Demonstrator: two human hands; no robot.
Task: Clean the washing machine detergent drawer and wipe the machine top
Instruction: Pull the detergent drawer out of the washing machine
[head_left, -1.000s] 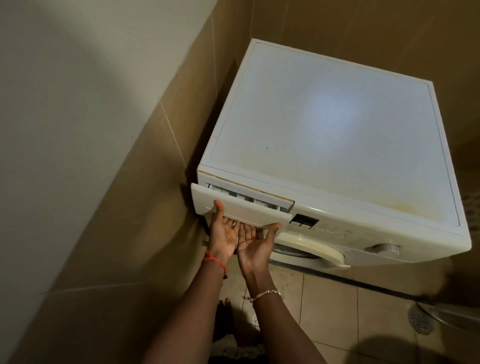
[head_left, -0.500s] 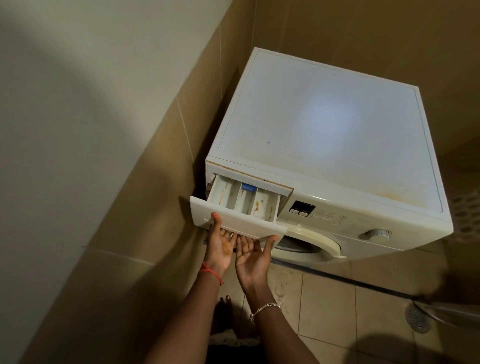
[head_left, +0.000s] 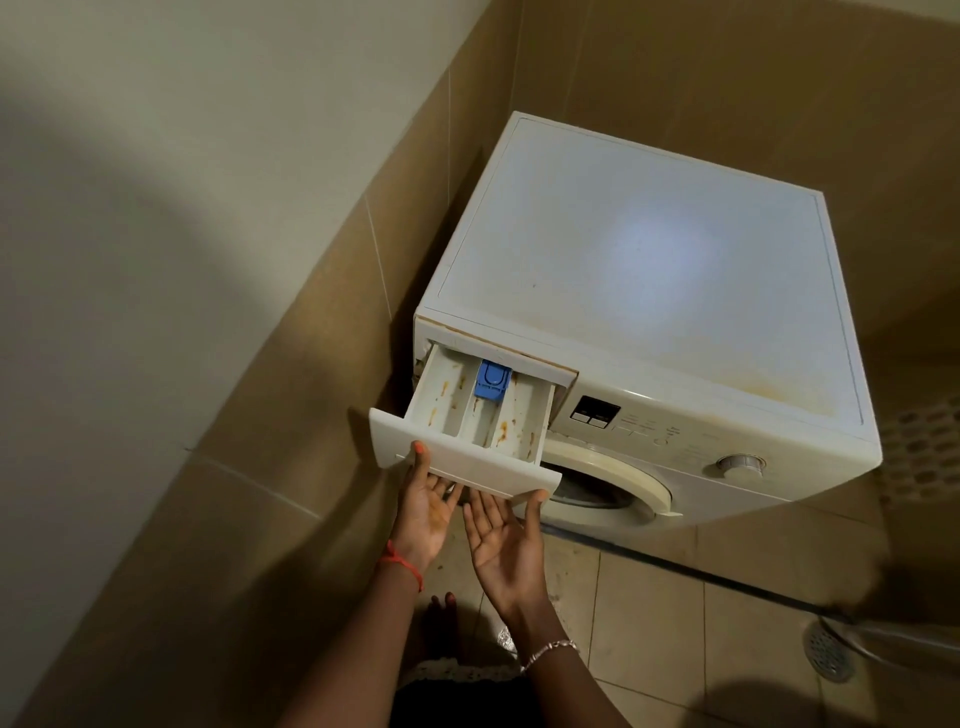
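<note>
1. A white front-loading washing machine (head_left: 675, 441) stands in a corner of tan tiled walls (head_left: 311, 364). Its flat white machine top (head_left: 649, 270) shows a yellow-orange stain (head_left: 769, 387) near the front right edge.
2. The white plastic detergent drawer (head_left: 467, 457) is at the machine's upper left front. It is pulled well out, with its rear end inside the slot.
3. The drawer has three compartments facing up, streaked with orange-brown residue. A small blue plastic insert (head_left: 491, 382) sits at the back of the middle one.
4. The left hand (head_left: 423, 512) lies palm up under the drawer's front panel. Its thumb presses the panel face and its fingers tuck beneath the lower edge, so its grip pinches the panel's left part.
5. The right hand (head_left: 501, 538) lies palm up just beside the left hand, thumb on the panel's lower right corner. Its fingertips are hidden beneath the panel. The grip appears to pinch the panel too, but how far the fingers hook in cannot be seen.
6. The drawer looks light, stiff and thin-walled, and is likely to flex or crack if twisted.
7. The residue may make the inner walls slick, so the panel's underside is the surer hold. The side walls could be used once they are clear of the slot.
8. The rear end would probably drop on leaving the slot, so support from below seems wise. The blue insert may be loose.
</note>
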